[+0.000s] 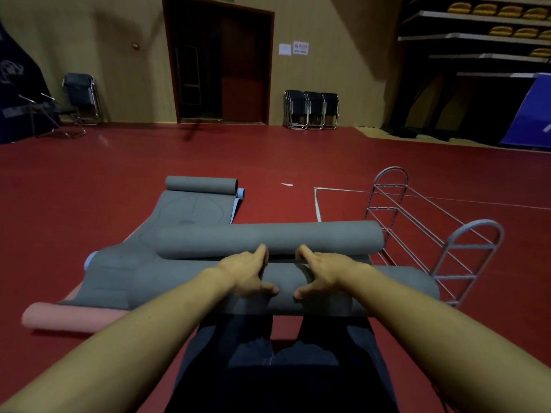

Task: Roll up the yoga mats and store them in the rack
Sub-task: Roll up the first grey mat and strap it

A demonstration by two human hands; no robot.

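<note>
Mats in grey across the frame's middle: 1 rolled mat lying crosswise at centre, a second grey roll just below it, running from lower centre to the right. Both hands set on that nearer roll, side by side and slightly apart. Left hand fingers curled over the far side of the roll, thumb along the near side, gripping it. Right hand mirrored, fingers curled over the top, thumb pressed on the near face. Fingertips tucked into the seam between the 2 rolls, so mostly hidden. Forearms reaching in from the lower corners; dark trousers at bottom centre, knees just under the nearer roll.

Farther up, a flat grey mat spread lengthwise with its far end curled into a small roll, a blue edge peeking out at that roll's right. Pink roll at lower left, partly under the grey sheet. Wire rack at right of centre, standing on the red floor, just beside the right ends of the rolls, its tiers bare of mats.

Dark doorway at upper centre, folded chairs to its right, another chair at upper left, shelves at upper right, blue panel at the right edge.
</note>
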